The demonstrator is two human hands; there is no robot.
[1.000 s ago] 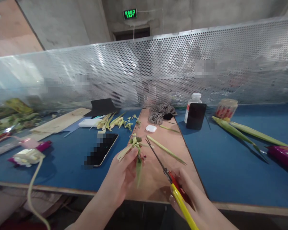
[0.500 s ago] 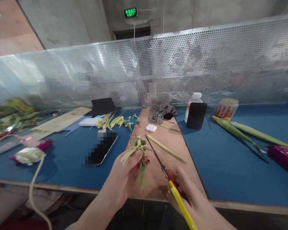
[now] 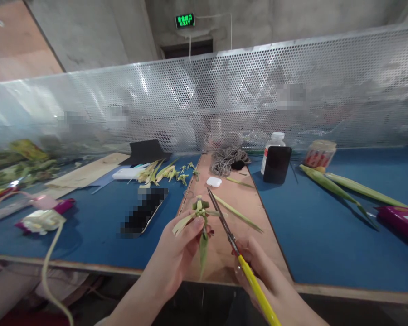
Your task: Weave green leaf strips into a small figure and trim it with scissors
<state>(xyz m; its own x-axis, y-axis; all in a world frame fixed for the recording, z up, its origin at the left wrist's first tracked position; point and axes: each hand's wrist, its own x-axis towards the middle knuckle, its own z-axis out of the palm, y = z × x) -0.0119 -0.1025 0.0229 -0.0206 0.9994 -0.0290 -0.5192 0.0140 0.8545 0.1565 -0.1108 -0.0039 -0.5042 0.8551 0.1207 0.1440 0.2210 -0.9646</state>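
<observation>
My left hand (image 3: 181, 244) is closed on a small figure woven from leaf strips (image 3: 201, 213), its pale and green ends sticking out around the thumb. A longer green end hangs below the fingers. In my right hand (image 3: 258, 267) is a pair of scissors (image 3: 233, 240) with a yellow and red handle. Their blades point up and away from me, just right of the woven piece and apart from my left hand. Beyond the blades, a pale green leaf strip (image 3: 240, 215) lies on the wooden board (image 3: 221, 267).
A phone (image 3: 145, 212) lies to the left, with woven leaf pieces (image 3: 163, 172) behind it. Grey yarn (image 3: 226, 160) and a white case (image 3: 214, 182) are at the board's far end. To the right stand a black phone (image 3: 277, 165), a white bottle (image 3: 278, 136) and long leaves (image 3: 336, 188).
The scissor blades have drawn closer together. The woven leaf figure has tilted and shifted slightly right and down with my left hand.
</observation>
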